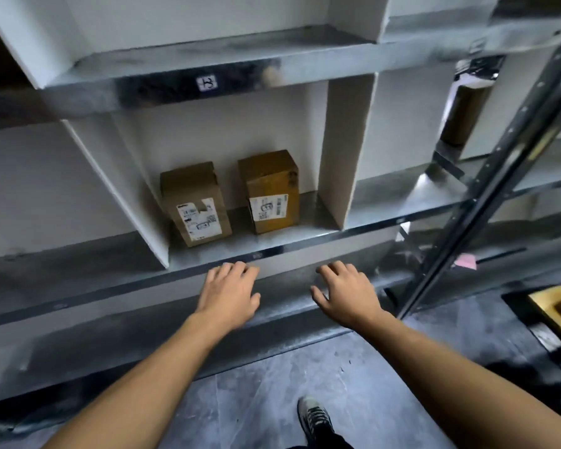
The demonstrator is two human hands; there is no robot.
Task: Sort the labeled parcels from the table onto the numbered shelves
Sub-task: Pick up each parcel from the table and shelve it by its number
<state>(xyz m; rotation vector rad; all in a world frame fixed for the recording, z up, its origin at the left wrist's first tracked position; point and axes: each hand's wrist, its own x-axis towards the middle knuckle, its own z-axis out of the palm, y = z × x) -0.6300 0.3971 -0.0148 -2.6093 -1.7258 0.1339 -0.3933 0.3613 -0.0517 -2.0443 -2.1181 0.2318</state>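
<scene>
Brown cardboard parcels sit side by side in one shelf [272,246] slot, under the number tag [207,83]. One parcel [195,204] is on the left of the slot, the other parcel [270,191] on the right, with a gap between them. Each has a white label on the front. Below the slot, the left hand [230,291] and the right hand [345,291] reach out with fingers spread apart, holding nothing. A shoe [314,418] stands on the grey floor [256,393] below the shelf.

Shelf edge tag [207,83] reads "13"; parcel labels [200,220] illegible.
</scene>
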